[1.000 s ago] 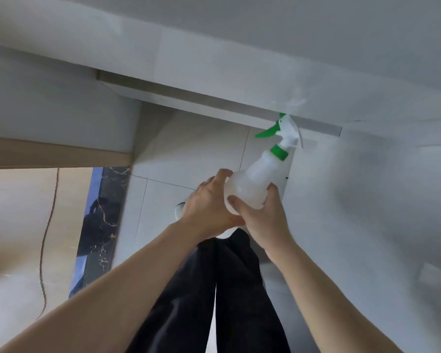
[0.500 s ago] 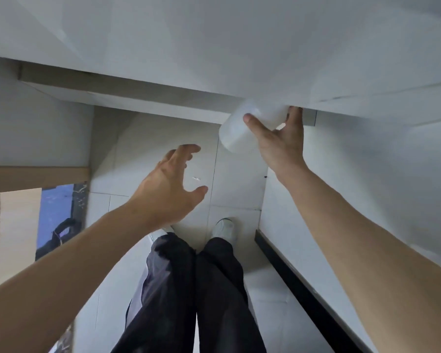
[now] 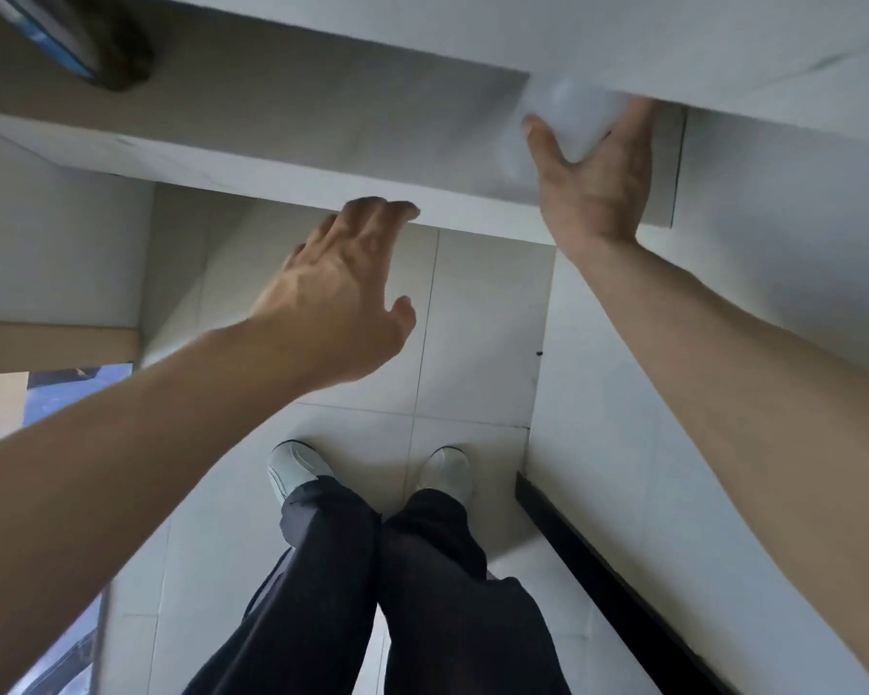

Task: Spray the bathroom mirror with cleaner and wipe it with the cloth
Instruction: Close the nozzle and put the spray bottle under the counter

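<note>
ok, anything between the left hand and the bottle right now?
Nothing visible. The left hand is open and empty, with only air between it and the bottle, which the right hand grips up at the edge of the white ledge. The bottle's top is hidden above that edge.

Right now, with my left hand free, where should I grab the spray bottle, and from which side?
Probably the spray bottle by its round translucent body, from the left. Its head is hidden behind the white ledge, and the right hand cups its near and right sides.
</note>
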